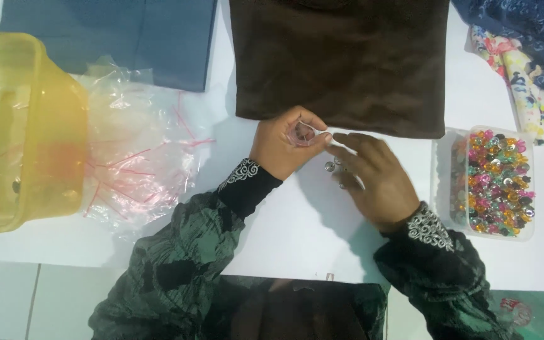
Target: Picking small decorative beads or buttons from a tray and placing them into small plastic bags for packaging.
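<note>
Your hands work on a white table (297,233), in a strip of bare surface hemmed by the lower edge of a folded brown cloth (341,63) just above them, a heap of clear zip bags with red strips (136,151) to your left and a clear tray of coloured beads (495,182) to your right; the widest bare stretch lies below your hands, toward your lap. A yellow plastic tub (20,132) sits at the far left edge, touching the bag heap. Your left hand (284,148) is curled narrow, pinching a small clear bag (303,133) between thumb and fingers, right at the brown cloth's hem. The bag looks transparent and crumpled, with a pinkish tint inside; its long axis and which way its mouth faces cannot be told. Your right hand (369,176) lies flat with loosely spread fingers reaching toward the bag, over a few small round silvery beads (332,167) on the table.
</note>
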